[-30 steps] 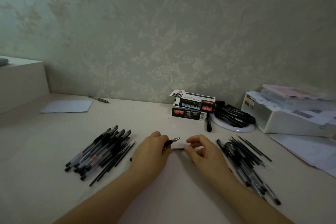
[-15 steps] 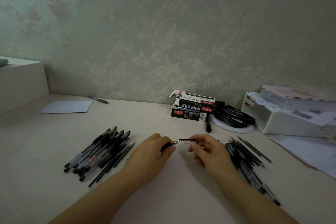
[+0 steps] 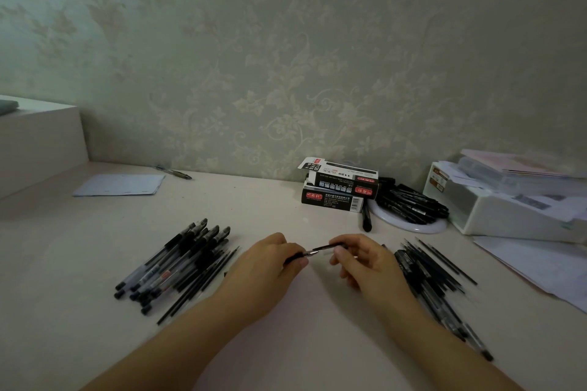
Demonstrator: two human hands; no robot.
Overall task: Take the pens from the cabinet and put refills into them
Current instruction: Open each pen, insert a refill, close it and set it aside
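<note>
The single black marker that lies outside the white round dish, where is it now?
In the head view, the marker lies on the table right of centre, against the dish's left rim, just below the stacked boxes.

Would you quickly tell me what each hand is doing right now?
Left hand: closed around a pen.
Right hand: pinching a thin black piece at the pen's tip.

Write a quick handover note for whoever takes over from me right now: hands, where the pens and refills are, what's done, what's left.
Left hand: gripping a pen, metal tip pointing right.
Right hand: pinching a dark cap-like piece right at that tip; whether it is going on or coming off is unclear.
Left pile: pens with loose refills along its near edge.
Right pile: more pens and thin refills.
Boxes and a white dish of pens by the wall.
Done: cannot tell which pile is finished.
Left: finish this pen, then continue through the remaining pens.
</note>
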